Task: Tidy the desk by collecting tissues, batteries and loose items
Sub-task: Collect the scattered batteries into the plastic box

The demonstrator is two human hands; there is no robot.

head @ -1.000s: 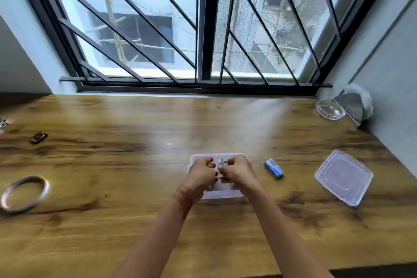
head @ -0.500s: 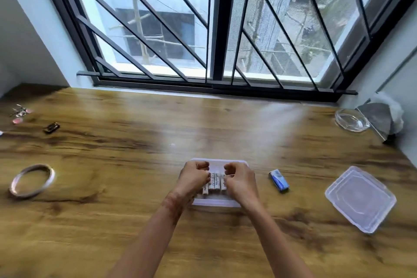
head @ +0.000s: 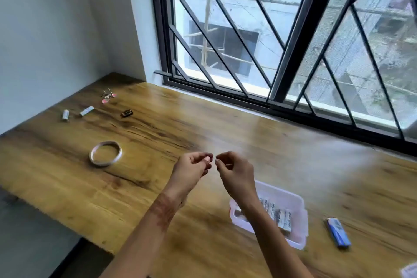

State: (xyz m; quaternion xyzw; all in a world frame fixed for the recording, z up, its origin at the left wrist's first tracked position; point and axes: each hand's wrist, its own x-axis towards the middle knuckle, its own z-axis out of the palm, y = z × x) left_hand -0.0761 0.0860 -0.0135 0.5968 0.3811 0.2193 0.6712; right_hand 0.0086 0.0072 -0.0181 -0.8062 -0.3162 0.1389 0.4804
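Lifted clear of the clear plastic rectangular container (head: 293, 203) now — both hands, which half a second ago sat curled over the batteries inside it. Swung leftward too, the whole view, so the desk's far left corner shows.

Left hand (head: 191, 168): raised above the desk, fingers loosely curled, tips near the thumb; cannot tell whether anything small is pinched there, nothing visible. Right hand (head: 234, 171): the same pose, just beside the left, fingertips nearly meeting, apparently empty.

White-labelled cylindrical batteries (head: 277, 214) lie side by side in the container, partly hidden behind the right forearm. Probably means that batch is stowed and the next pickup lies to the left — a judgement only.

Left to collect, by the look of it: two small white-and-silver cylindrical batteries (head: 65, 115) and (head: 86, 111) near the left wall, well apart from the container; a small dark brown object (head: 126, 113) beside them, too small to identify; a tangle of metal keys with pink tags (head: 107, 95) further back; a silvery wire ring (head: 105, 153) lying flat, nearer the hands; a blue rectangular lighter-like item (head: 337, 232) just right of the container.

Wooden desk (head: 203, 124), brown with dark grain, glossy under window glare. White walls at left; black-barred window (head: 293, 52) behind, buildings beyond.
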